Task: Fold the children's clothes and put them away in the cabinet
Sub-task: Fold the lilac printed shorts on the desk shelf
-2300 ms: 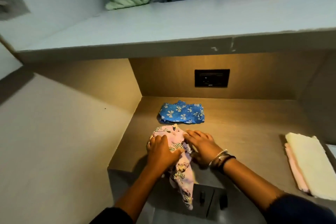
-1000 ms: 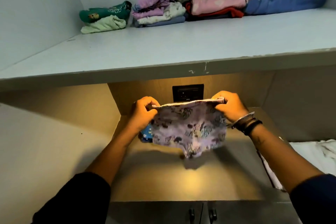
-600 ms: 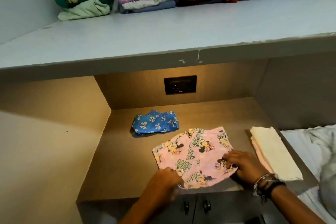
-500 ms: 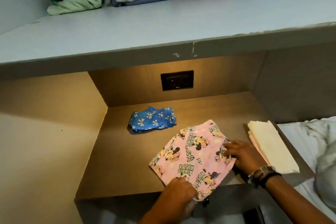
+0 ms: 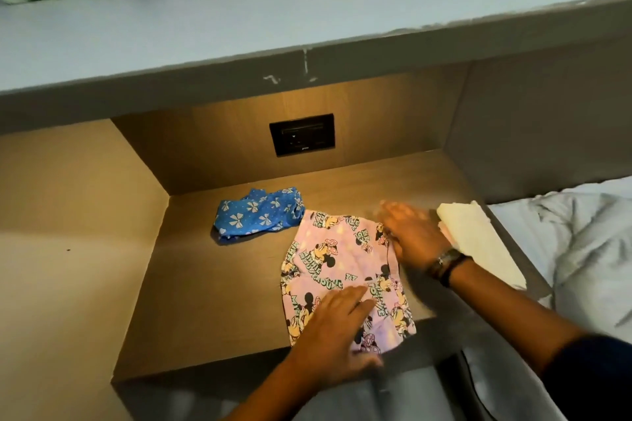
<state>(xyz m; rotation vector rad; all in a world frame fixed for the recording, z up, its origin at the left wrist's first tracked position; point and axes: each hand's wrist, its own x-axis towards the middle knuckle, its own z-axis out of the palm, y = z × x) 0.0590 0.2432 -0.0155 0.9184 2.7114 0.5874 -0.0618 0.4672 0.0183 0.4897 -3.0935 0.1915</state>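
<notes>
Not much of the person on my feed: the left hand (image 5: 337, 328) and right hand (image 5: 410, 236) are bare, forearms bare too. The right wrist carries a small stack of bands (image 5: 446, 263), one pale and silvery, the others thin and dark. A dark navy sleeve (image 5: 595, 383) covers the right arm higher up, near the elbow.

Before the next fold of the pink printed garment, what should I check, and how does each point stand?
1. Pink printed garment spread flat on wooden surface: ok.
2. Left hand pressing its near part: ok.
3. Right hand free at its right edge: ok, fingers straight though blurred.
4. Near hem fully on surface: not ok, overhangs front edge.
5. Clear of blue bow-print garment: cannot tell, corners look close.
6. Clear of cream folded cloth: ok.
</notes>
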